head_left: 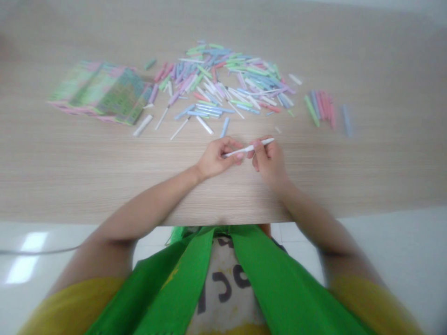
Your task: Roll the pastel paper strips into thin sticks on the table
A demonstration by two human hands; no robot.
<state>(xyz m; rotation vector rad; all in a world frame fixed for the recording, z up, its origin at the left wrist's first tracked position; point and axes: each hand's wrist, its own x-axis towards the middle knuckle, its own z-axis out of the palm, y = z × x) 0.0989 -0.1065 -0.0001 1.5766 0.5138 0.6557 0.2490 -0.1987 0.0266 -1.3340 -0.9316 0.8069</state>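
Right grip: closed on the thicker body of a white pen-like piece, pinched between thumb and fingers. Left grip: curled around the thinner end of the same piece; blur prevents confirming how firmly. The piece lies between the two grips, above the near part of the counter, with its long axis running from between eight and nine o'clock to between two and three o'clock, the thicker end toward the right grip. Neither grip is nearer, since the piece reaches into both. Directions are taken from the grips, twelve o'clock pointing away from the person. At twelve o'clock, a broad loose pile of pastel and white tubes spreads across the counter. Toward ten o'clock, beside the pile, stands a block of green-and-pink printed packages; their contents cannot be seen. At two o'clock, a short row of coloured tubes lies side by side, with a single blue tube just beyond its right end. Toward one o'clock, near the right grip, lies a small pale fragment.
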